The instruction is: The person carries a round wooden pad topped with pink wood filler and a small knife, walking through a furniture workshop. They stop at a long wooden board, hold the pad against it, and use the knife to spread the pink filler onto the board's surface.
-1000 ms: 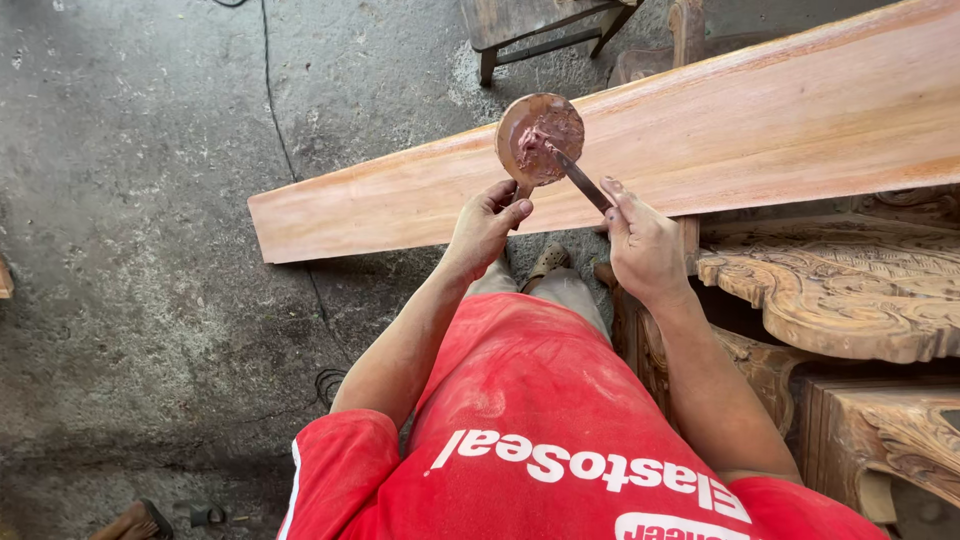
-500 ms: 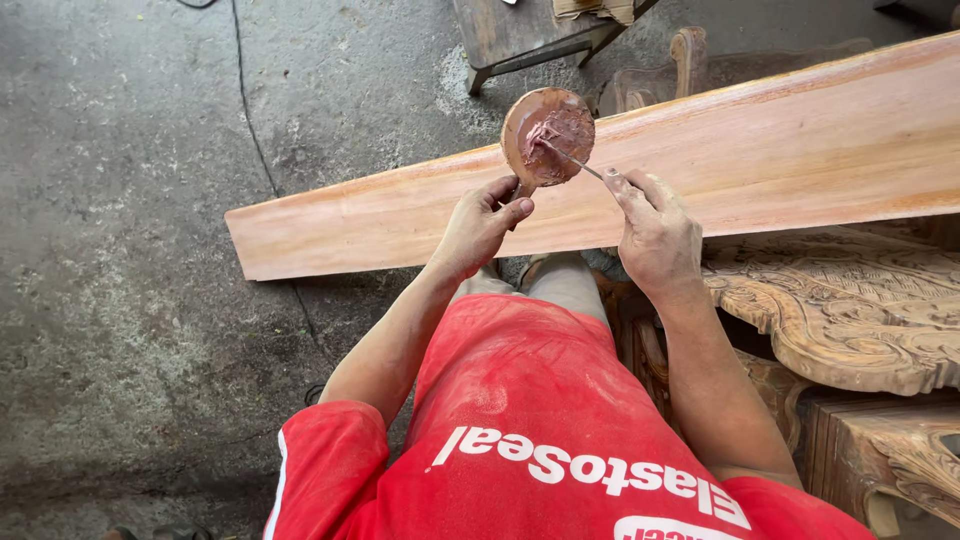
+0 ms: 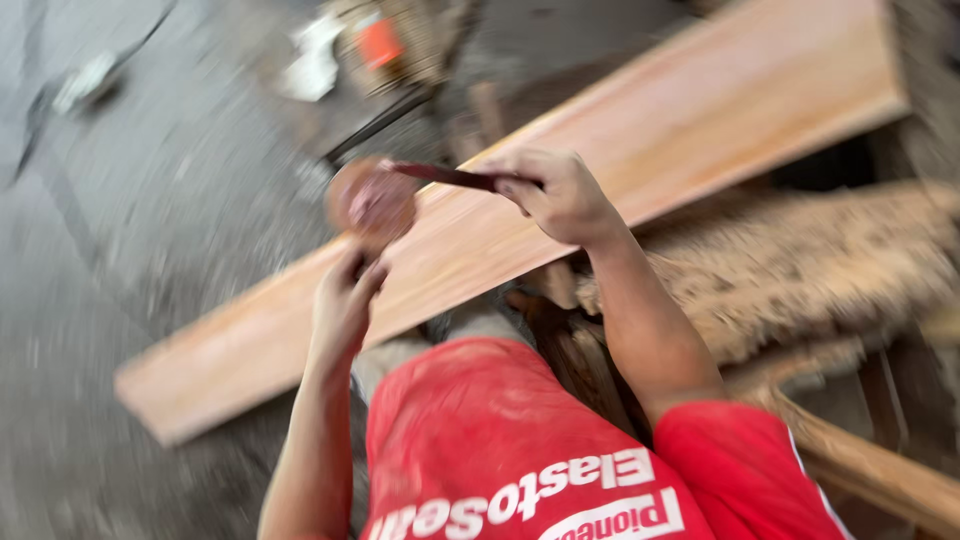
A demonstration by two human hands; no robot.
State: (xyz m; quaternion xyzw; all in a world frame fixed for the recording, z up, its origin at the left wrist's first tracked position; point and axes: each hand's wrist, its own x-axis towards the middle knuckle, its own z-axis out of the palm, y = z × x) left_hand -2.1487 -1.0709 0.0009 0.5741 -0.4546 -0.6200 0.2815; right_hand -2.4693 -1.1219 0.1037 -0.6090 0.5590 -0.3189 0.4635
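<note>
My left hand [image 3: 345, 300] holds up a small round brown dish [image 3: 373, 200] smeared with reddish-brown paste, gripping it from below. My right hand [image 3: 560, 195] grips a flat dark blade [image 3: 445, 177] whose tip reaches into the dish. Both hands hover over a long pale wooden plank [image 3: 700, 120] that runs diagonally from lower left to upper right. The frame is motion-blurred. I wear a red shirt.
Carved wooden furniture pieces [image 3: 800, 270] lie to the right, beside and under the plank. A grey concrete floor [image 3: 150, 220] spreads to the left. Blurred clutter with an orange object [image 3: 380, 45] and a metal frame sits at the top.
The view has swung and tilted, so the plank now slants more steeply. My hands still hold the dish and blade together; the blade now lies nearly level, its tip in the dish.
</note>
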